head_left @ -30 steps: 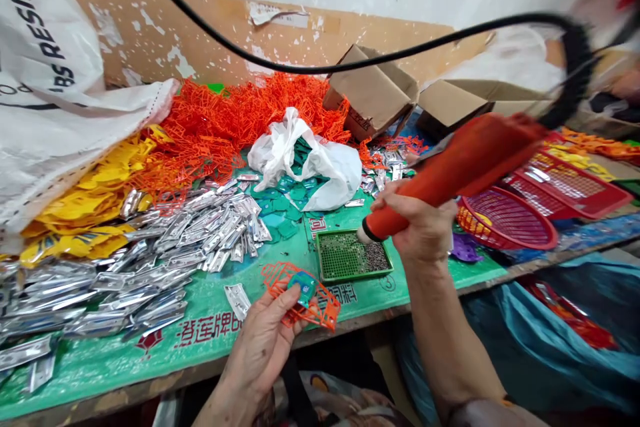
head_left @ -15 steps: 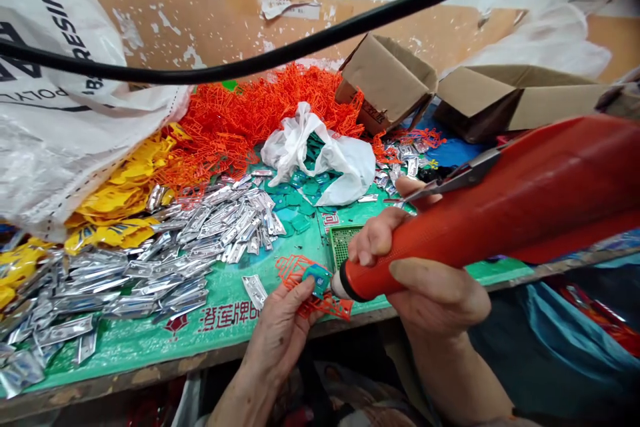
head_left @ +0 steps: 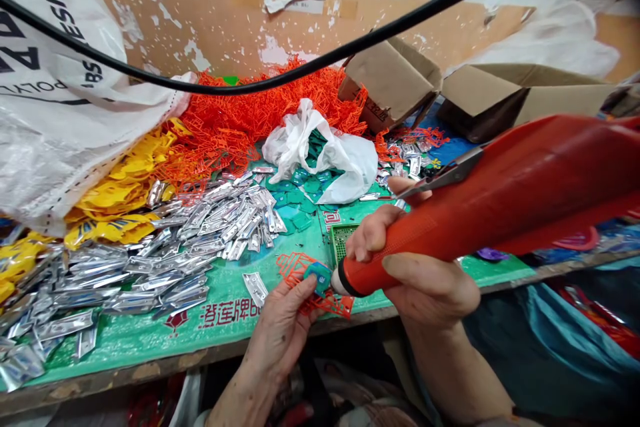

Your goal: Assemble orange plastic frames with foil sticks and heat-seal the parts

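Note:
Between thumb and fingers my left hand [head_left: 287, 310] pinches a small teal plastic piece [head_left: 319, 276] together with an orange plastic lattice piece [head_left: 295, 265]. My right hand [head_left: 415, 260] is wrapped round a long red tapered tube [head_left: 450, 220], whose pale tip [head_left: 337, 282] meets the right edge of the teal piece. A metal blade-like tool [head_left: 450, 172] lies along the top of the tube by my right fingers. Just behind the tube's tip is a green perforated tray [head_left: 343, 240], partly hidden by my right hand. A silver packet [head_left: 255, 289] lies left of the orange piece.
Silver packets [head_left: 235, 220] and yellow packages [head_left: 120, 193] heap on the left. Behind are orange lattice pieces [head_left: 230, 117], a white plastic bag [head_left: 350, 160], and cardboard boxes [head_left: 393, 80]. A black cable [head_left: 260, 83] crosses the upper view. The table's front edge [head_left: 135, 373] runs below.
The black cable hangs lower on its left part. My right hand and the red tube have shifted slightly left; my left hand keeps its hold, and the tube's tip stays at the teal piece.

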### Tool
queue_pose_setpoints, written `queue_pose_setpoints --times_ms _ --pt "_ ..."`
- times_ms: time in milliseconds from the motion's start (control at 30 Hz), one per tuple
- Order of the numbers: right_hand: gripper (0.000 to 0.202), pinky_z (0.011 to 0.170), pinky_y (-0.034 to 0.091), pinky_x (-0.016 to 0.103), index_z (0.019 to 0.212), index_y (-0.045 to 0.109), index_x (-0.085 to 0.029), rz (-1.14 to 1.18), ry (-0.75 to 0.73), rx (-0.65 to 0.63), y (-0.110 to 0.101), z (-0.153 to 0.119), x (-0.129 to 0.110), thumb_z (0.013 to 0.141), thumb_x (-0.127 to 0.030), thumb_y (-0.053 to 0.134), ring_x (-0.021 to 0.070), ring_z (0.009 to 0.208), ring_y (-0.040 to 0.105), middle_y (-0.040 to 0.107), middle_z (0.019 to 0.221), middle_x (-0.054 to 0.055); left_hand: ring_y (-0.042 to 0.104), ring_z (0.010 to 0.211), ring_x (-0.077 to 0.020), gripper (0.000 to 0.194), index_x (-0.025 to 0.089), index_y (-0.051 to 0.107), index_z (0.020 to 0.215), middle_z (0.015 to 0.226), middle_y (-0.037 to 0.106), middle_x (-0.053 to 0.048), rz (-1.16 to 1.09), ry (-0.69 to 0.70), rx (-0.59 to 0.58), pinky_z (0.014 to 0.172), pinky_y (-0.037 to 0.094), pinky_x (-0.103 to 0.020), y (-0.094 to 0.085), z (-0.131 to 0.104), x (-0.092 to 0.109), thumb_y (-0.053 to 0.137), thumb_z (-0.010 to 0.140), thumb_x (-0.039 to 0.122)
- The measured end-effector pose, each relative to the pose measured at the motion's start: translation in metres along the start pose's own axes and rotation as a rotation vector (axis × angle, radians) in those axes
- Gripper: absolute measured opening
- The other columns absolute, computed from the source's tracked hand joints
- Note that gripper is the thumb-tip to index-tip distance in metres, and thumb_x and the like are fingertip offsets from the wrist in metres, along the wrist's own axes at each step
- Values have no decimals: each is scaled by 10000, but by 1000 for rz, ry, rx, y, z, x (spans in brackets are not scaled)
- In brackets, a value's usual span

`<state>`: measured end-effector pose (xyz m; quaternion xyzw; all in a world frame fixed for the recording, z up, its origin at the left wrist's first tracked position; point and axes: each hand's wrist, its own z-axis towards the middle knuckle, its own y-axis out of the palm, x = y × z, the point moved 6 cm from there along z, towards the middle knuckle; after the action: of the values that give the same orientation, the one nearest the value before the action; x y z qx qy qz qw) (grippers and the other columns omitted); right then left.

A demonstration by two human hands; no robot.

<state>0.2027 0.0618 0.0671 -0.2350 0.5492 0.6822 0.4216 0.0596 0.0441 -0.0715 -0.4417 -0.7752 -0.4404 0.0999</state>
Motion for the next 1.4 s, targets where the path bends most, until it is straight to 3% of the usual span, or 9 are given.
queue_pose_setpoints --times_ms 267,467,700,867,967,1100,1200,1300,1400 --pt "503 634 512 325 1149 541 -330 -88 5 -86 0 -2 2 729 -291 816 154 627 580 591 742 -55 697 738 -185 336 134 743 899 857 760 -48 20 4 -41 691 603 -303 2 0 0 885 611 233" --pt "521 623 489 334 1146 522 -299 -101 16 -139 0 -2 6 712 -319 811 158 604 568 585 715 -53 687 705 -176 284 129 736 903 839 750 -55 55 0 -91 708 598 -321 6 -2 1 850 663 231" --pt "475 649 482 348 1119 525 -293 -159 0 -170 0 -6 13 713 -242 766 172 628 563 580 716 -44 663 637 -157 290 126 727 829 746 731 -35 55 -10 -41 653 592 -286 4 -4 0 883 612 240" --pt "509 627 492 326 1167 528 -293 -65 -27 -136 1 -8 6 715 -219 749 154 612 565 583 739 -48 680 713 -176 280 129 729 933 852 748 -69 81 -19 -98 709 590 -306 8 -5 1 834 702 247" --pt "459 619 502 329 1123 571 -275 -129 -72 -52 -4 -1 -6 703 -190 737 165 617 580 609 740 -38 683 778 -181 251 131 722 970 911 737 -83 96 -19 -197 761 579 -302 15 -14 2 797 741 199" --pt "182 589 486 327 814 661 -187 -369 -224 140 -26 23 -23 672 -162 772 176 595 583 635 702 -1 667 699 -151 228 142 713 933 854 707 -54 121 -21 -249 673 565 -253 17 -30 3 784 717 144" --pt "221 570 488 343 739 664 -177 -449 -271 263 -47 43 -22 632 -216 854 184 568 573 626 686 1 658 656 -143 268 135 706 935 822 695 -49 131 -35 -244 629 555 -243 12 -38 3 773 678 110" --pt "310 650 491 358 842 685 -179 -657 -322 407 -62 51 -23 631 -283 886 180 615 572 630 746 12 662 648 -146 336 134 695 982 829 704 -59 105 -19 -220 616 551 -243 5 -42 4 770 658 90" --pt "641 815 482 418 1250 597 -177 -984 -488 515 -60 38 -26 680 -314 856 277 954 577 592 1106 112 665 630 -140 359 146 687 1023 826 720 -55 64 45 -185 620 553 -244 -5 -45 14 764 678 83"
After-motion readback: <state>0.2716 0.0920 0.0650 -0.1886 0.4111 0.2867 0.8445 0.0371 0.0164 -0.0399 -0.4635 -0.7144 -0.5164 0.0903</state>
